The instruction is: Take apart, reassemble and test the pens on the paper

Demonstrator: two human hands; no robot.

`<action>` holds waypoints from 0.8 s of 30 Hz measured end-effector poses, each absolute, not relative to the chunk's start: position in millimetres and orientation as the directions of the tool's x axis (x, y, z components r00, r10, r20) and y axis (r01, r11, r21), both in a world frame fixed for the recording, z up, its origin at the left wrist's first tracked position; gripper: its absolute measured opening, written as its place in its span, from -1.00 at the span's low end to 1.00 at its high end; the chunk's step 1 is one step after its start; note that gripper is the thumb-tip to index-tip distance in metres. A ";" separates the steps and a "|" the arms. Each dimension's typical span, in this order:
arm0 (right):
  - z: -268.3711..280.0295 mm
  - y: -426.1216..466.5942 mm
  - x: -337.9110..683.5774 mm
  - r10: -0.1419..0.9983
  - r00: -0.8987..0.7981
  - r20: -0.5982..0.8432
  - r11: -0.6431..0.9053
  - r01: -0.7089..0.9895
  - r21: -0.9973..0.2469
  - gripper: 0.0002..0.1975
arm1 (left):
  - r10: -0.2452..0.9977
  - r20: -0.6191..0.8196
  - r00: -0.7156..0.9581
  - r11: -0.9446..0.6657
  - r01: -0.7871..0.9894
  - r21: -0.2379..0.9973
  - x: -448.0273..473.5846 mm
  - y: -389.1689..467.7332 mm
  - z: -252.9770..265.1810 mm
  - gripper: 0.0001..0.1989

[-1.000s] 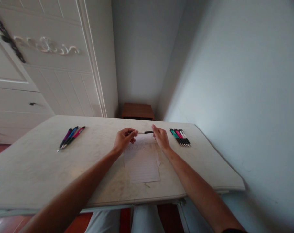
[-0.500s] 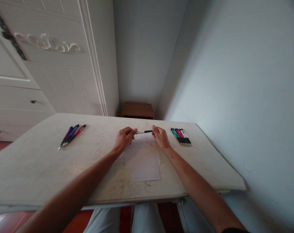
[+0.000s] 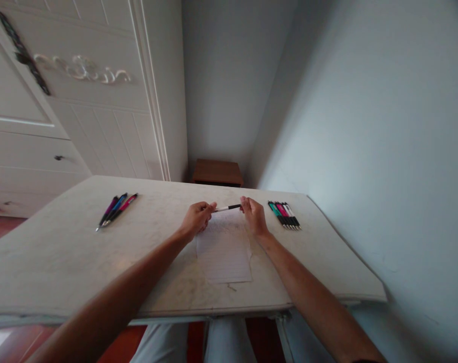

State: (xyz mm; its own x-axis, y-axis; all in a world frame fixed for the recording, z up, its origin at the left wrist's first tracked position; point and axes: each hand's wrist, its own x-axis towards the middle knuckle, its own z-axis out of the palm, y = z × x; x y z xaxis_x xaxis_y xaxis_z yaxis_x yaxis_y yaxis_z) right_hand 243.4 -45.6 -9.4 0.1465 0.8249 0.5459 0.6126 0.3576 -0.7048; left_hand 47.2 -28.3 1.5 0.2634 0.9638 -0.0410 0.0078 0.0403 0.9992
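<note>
A white pen with a black grip [image 3: 227, 207] is held level between my two hands above the paper. My left hand [image 3: 197, 218] pinches its white end. The fingers of my right hand [image 3: 253, 214] are closed around the dark end, hiding the tip. Beneath lies a lined sheet of paper [image 3: 224, 257] with rough side edges; faint writing covers its upper part. To the right of my right hand, several pens [image 3: 284, 215] in green, pink and white lie in a neat row. Farther left, a loose group of purple, blue and pink pens [image 3: 116, 210] rests on the tabletop.
The pale table [image 3: 156, 292] has its right edge close to a grey-blue wall [image 3: 383, 151]. A white cabinet [image 3: 100, 116] rises behind on the left. Beyond the far edge stands a small brown wooden piece of furniture [image 3: 217, 171].
The pen has tilted slightly, and more of its white barrel shows between my hands. Both hands still grip it. The whole view has shifted a little.
</note>
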 end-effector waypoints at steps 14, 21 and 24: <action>-4.9 -46.3 243.2 0.815 0.174 0.553 0.349 0.614 -0.708 -0.51 | 0.970 0.077 0.232 -0.104 0.109 0.989 50.9 -35.3 0.6 -0.56; -7.5 -39.2 249.4 0.843 0.322 0.431 0.241 0.491 -0.837 -0.45 | 0.882 0.353 0.312 -0.448 0.324 0.834 49.5 -35.1 -5.2 -0.75; -12.9 -34.9 251.3 0.875 0.325 0.358 0.220 0.391 -0.894 -0.44 | 0.872 0.372 0.317 -0.475 0.370 0.798 48.4 -32.1 -8.8 -0.85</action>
